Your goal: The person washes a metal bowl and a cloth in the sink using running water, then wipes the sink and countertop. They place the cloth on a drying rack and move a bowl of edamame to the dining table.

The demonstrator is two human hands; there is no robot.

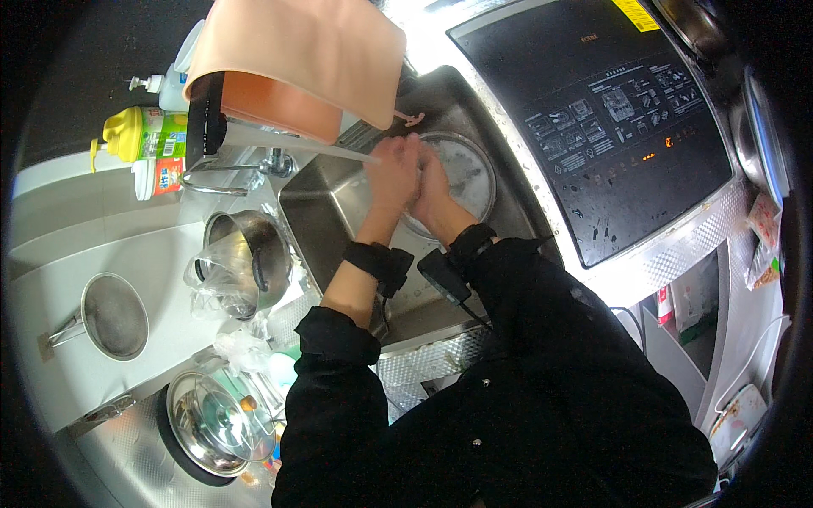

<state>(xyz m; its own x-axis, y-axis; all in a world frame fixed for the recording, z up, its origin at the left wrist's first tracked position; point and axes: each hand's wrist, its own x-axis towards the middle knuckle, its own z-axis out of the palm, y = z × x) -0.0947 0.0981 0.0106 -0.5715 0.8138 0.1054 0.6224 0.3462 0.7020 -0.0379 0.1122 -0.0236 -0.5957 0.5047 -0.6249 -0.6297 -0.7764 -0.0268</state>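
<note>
My left hand (392, 174) and my right hand (433, 184) are pressed together over the stainless steel sink (340, 197). A stream of water (330, 147) comes from the left and meets the back of my left hand. The fingers overlap, and whether anything lies between the palms is hidden. Just beyond and below my right hand, a round pan or basin (467, 168) sits in the sink, with whitish foam or liquid in it. Black bands (380, 263) circle both of my wrists.
A peach-coloured flexible sheet (305, 57) overhangs the sink's far left. A chrome tap fitting (276, 164) stands beside a steel pot (263, 254) with plastic bags. To the right is a black appliance panel (622, 127). A mesh strainer (114, 316) and metal lid (203, 419) lie left.
</note>
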